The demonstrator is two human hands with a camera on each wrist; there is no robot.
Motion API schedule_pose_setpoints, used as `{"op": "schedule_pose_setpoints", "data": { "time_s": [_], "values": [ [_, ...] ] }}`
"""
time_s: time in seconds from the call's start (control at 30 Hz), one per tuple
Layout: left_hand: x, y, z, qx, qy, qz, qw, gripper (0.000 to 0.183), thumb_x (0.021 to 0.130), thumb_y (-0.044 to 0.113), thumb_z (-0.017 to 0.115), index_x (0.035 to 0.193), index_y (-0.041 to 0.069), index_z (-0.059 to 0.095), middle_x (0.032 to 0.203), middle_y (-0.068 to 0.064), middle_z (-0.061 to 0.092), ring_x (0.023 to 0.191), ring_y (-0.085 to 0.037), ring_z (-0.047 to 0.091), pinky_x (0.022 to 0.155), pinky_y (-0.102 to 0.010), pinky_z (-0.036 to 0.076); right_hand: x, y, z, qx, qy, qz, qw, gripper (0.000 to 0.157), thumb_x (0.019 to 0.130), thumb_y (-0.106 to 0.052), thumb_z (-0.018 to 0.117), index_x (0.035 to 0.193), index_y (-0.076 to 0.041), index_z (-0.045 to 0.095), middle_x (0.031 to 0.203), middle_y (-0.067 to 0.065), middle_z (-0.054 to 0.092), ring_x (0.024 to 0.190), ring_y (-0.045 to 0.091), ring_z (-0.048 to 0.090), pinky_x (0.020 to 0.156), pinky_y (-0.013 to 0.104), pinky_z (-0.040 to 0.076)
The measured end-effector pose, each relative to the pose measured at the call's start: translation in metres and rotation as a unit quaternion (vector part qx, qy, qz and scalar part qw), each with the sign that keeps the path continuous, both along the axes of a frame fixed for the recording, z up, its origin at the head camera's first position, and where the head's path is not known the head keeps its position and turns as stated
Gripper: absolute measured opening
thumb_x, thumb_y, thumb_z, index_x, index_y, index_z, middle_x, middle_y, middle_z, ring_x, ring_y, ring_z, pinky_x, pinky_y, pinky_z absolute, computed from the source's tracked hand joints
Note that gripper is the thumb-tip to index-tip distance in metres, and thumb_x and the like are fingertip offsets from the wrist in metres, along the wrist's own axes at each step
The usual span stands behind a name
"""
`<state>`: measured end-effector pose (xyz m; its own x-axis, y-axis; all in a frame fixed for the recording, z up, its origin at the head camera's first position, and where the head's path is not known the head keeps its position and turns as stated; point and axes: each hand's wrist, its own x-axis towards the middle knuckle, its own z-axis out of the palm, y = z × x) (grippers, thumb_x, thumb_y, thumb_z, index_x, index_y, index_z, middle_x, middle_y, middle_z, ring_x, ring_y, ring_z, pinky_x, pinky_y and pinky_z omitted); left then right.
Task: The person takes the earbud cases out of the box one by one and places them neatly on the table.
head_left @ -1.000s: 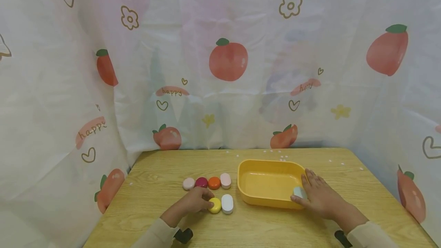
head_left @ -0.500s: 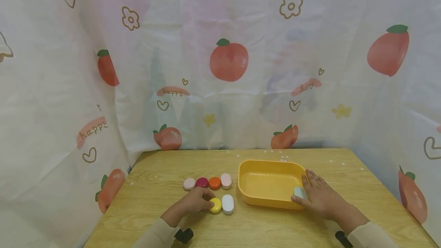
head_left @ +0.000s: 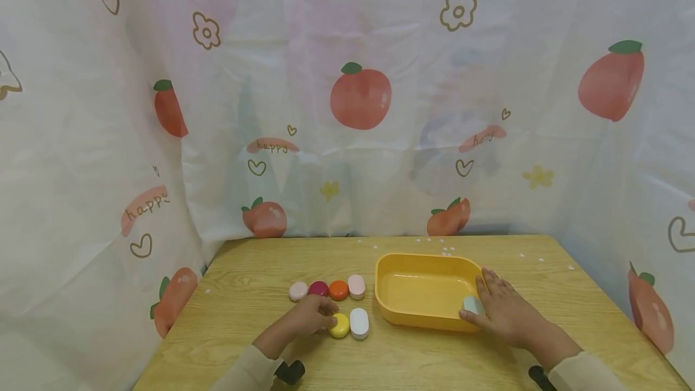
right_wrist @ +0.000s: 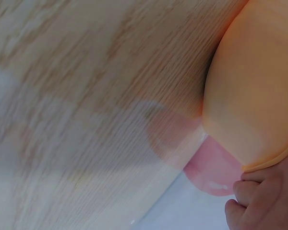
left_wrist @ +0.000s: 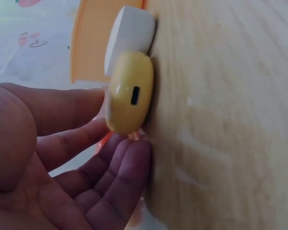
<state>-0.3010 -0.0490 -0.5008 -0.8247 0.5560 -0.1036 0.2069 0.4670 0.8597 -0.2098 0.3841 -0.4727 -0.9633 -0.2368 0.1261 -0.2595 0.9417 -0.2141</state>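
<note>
A yellow earbud case, round and with a small charging port in the left wrist view, stands on the table beside a white oblong case. My left hand has its thumb and index finger at the yellow case's edge, the other fingers curled below in the left wrist view. My right hand rests over the right end of a yellow tray, fingers stretched along its rim and thumb near the front corner. A pale green object shows inside the tray by that thumb; the hand hides part of it.
Behind my left hand stands a row of small cases: pale pink, dark magenta, orange and light pink oblong. Small white flecks dot the wooden table. A fruit-printed curtain hangs around it.
</note>
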Motion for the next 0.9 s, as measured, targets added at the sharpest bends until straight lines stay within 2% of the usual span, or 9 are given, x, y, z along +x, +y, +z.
{"op": "schedule_pose_setpoints", "data": {
  "time_s": [0.13,0.3,0.5,0.67,0.8,0.9],
  "values": [
    [-0.002,0.000,0.008,0.008,0.004,0.003,1.0000,0.025,0.088,0.004,0.068,0.111,-0.006,0.066,0.095,-0.007,0.061,0.080,-0.020,0.059,0.066,-0.035,0.056,0.001,0.000,0.001,0.004,0.003,0.000,1.000,0.094,0.094,-0.060,0.051,0.139,0.020,0.033,0.150,0.038,0.017,0.138,0.053,0.015,0.108,0.066,0.017],
    [-0.008,0.004,0.017,0.008,0.029,0.006,0.9995,0.022,0.090,0.004,0.066,0.109,-0.006,0.066,0.095,-0.007,0.062,0.078,-0.020,0.061,0.067,-0.037,0.057,0.002,0.000,0.004,0.002,0.002,-0.001,1.000,0.094,0.094,-0.060,0.051,0.139,0.020,0.033,0.150,0.038,0.017,0.138,0.053,0.015,0.108,0.066,0.017],
    [-0.015,0.010,0.023,0.016,0.011,0.001,0.9998,0.021,0.092,0.006,0.066,0.110,-0.006,0.064,0.098,-0.008,0.063,0.083,-0.022,0.062,0.068,-0.038,0.057,0.001,0.001,0.003,0.003,-0.004,-0.002,1.000,0.095,0.094,-0.060,0.051,0.140,0.021,0.031,0.151,0.038,0.016,0.138,0.052,0.015,0.108,0.066,0.016],
    [-0.024,0.017,0.027,0.021,0.016,-0.010,0.9996,0.023,0.093,0.008,0.066,0.112,-0.004,0.065,0.098,-0.005,0.063,0.085,-0.020,0.061,0.068,-0.036,0.056,-0.001,0.002,0.000,0.007,-0.008,-0.001,1.000,0.096,0.094,-0.061,0.049,0.141,0.020,0.029,0.151,0.038,0.016,0.138,0.052,0.015,0.108,0.066,0.016],
    [-0.029,0.028,0.031,0.026,0.021,-0.019,0.9993,0.025,0.094,0.011,0.065,0.116,-0.002,0.065,0.096,-0.004,0.062,0.086,-0.026,0.063,0.070,-0.038,0.056,0.000,0.001,0.000,0.009,-0.007,-0.002,1.000,0.096,0.094,-0.062,0.049,0.140,0.021,0.030,0.150,0.038,0.016,0.138,0.052,0.015,0.108,0.066,0.016],
    [-0.032,0.038,0.037,0.026,0.024,-0.022,0.9991,0.025,0.094,0.014,0.066,0.116,0.000,0.066,0.095,-0.004,0.062,0.087,-0.034,0.064,0.073,-0.045,0.056,0.000,0.001,0.001,0.012,-0.005,-0.001,1.000,0.096,0.094,-0.062,0.048,0.140,0.020,0.030,0.150,0.037,0.017,0.138,0.052,0.016,0.108,0.066,0.016]
  ]
}}
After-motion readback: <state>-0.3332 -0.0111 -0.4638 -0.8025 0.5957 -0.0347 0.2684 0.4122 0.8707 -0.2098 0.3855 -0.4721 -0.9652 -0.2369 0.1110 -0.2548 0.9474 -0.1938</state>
